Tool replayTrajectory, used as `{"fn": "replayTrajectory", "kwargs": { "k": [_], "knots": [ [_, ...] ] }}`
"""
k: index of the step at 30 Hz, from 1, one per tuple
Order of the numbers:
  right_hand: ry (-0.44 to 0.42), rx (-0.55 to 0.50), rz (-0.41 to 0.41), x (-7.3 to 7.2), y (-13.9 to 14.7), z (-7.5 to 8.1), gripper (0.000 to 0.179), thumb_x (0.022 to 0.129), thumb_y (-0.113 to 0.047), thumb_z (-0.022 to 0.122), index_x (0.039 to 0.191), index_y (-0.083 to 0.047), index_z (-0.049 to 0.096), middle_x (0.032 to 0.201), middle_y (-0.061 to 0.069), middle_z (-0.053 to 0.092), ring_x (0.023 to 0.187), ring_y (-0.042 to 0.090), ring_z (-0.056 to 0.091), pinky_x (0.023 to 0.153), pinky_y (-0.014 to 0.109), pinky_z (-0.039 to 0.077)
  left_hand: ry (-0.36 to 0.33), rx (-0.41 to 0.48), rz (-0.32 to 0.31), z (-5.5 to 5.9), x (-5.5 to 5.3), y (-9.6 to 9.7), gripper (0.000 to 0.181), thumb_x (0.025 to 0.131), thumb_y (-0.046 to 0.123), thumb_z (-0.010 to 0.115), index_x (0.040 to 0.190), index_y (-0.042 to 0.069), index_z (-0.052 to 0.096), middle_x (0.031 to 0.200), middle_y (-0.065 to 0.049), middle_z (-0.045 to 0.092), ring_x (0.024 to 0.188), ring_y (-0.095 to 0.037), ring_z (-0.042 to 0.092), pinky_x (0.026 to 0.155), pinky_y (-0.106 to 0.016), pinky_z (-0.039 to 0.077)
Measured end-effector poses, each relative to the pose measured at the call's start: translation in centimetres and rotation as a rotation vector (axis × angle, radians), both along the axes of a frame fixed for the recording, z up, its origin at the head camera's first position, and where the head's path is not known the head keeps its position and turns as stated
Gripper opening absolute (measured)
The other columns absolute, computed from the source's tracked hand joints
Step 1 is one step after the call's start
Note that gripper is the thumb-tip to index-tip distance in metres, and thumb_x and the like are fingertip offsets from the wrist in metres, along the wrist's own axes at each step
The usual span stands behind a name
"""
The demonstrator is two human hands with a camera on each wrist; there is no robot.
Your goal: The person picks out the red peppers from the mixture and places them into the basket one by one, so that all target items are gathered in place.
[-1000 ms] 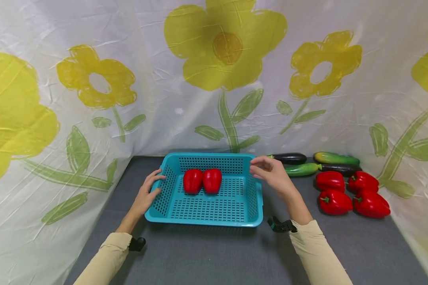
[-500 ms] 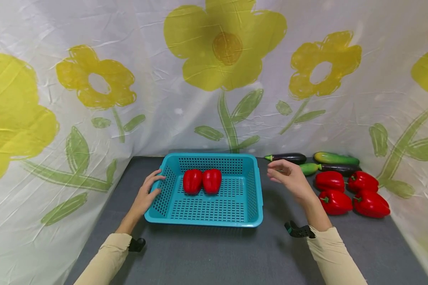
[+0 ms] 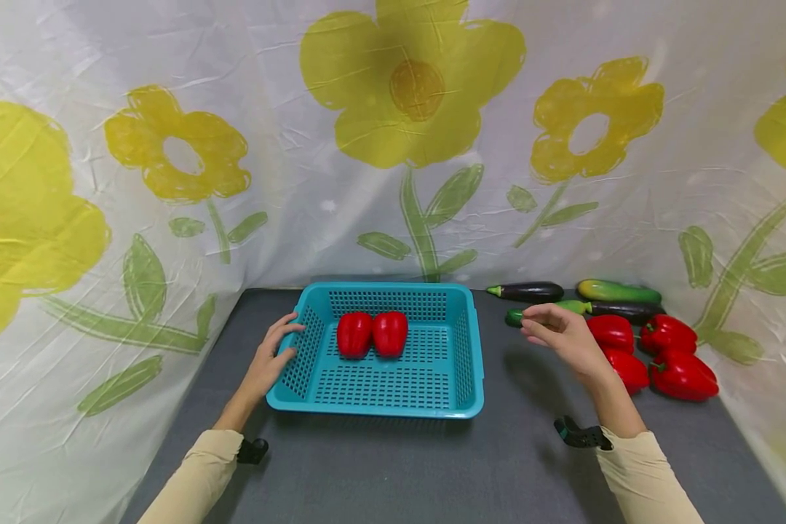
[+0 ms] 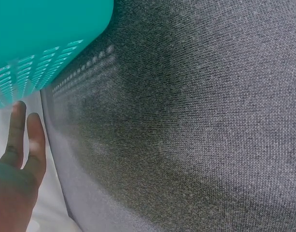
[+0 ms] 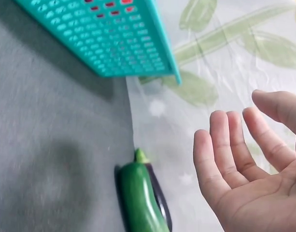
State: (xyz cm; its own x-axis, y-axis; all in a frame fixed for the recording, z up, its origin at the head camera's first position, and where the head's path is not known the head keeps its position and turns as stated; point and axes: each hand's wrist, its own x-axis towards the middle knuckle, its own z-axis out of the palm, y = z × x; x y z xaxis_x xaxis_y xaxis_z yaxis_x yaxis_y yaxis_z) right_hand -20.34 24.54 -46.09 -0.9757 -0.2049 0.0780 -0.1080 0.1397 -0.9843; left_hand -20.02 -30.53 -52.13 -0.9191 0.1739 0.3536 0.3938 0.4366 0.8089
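Observation:
My left hand rests at the left side of a turquoise plastic basket, fingers at its rim. In the left wrist view, two straight fingers reach up to the basket's slotted wall. Two red bell peppers sit side by side inside the basket. My right hand hovers right of the basket with nothing in it, fingers loosely bent, as the right wrist view also shows. Below it in the head view, it partly covers a green cucumber and the nearest red bell peppers.
Several red bell peppers lie grouped at the right. Behind them are eggplants and a yellow-green cucumber, near the flower-printed curtain. A dark grey cloth covers the table.
My right hand has moved away from the basket's right rim, rightward and slightly nearer, towards the peppers on the table. The left hand and basket stay in place.

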Motion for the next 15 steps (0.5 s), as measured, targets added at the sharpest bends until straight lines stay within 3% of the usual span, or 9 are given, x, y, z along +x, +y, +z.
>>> {"fn": "replayTrajectory", "kwargs": {
  "k": [3,9,15],
  "knots": [
    [-0.007,0.001,-0.001,0.3,1.1,-0.2,0.036,0.098,-0.014,0.069,0.125,0.007,0.058,0.111,0.011,0.068,0.098,0.019,0.070,0.085,0.030,0.054,0.009,0.004,-0.006,-0.3,-0.1,-0.1,0.042,0.093,-0.014,0.050,0.134,-0.005,0.056,0.158,-0.019,0.031,0.144,-0.045,0.025,0.099,-0.057,0.031],
    [-0.021,-0.007,-0.004,0.7,3.4,-0.6,0.032,0.099,-0.014,0.068,0.125,0.003,0.061,0.110,0.006,0.069,0.099,0.017,0.070,0.085,0.029,0.054,0.018,-0.005,-0.004,-0.2,0.0,-0.1,0.042,0.093,-0.016,0.049,0.133,-0.008,0.057,0.157,-0.021,0.031,0.144,-0.046,0.025,0.097,-0.028,0.030],
    [-0.024,0.020,-0.024,1.0,5.1,-1.1,0.032,0.099,-0.017,0.068,0.124,0.003,0.060,0.109,0.005,0.070,0.098,0.015,0.071,0.083,0.028,0.054,0.001,0.017,-0.027,1.4,0.6,0.5,0.039,0.092,-0.017,0.048,0.130,-0.013,0.056,0.155,-0.028,0.031,0.142,-0.051,0.024,0.095,-0.027,0.031]
  ]
}}
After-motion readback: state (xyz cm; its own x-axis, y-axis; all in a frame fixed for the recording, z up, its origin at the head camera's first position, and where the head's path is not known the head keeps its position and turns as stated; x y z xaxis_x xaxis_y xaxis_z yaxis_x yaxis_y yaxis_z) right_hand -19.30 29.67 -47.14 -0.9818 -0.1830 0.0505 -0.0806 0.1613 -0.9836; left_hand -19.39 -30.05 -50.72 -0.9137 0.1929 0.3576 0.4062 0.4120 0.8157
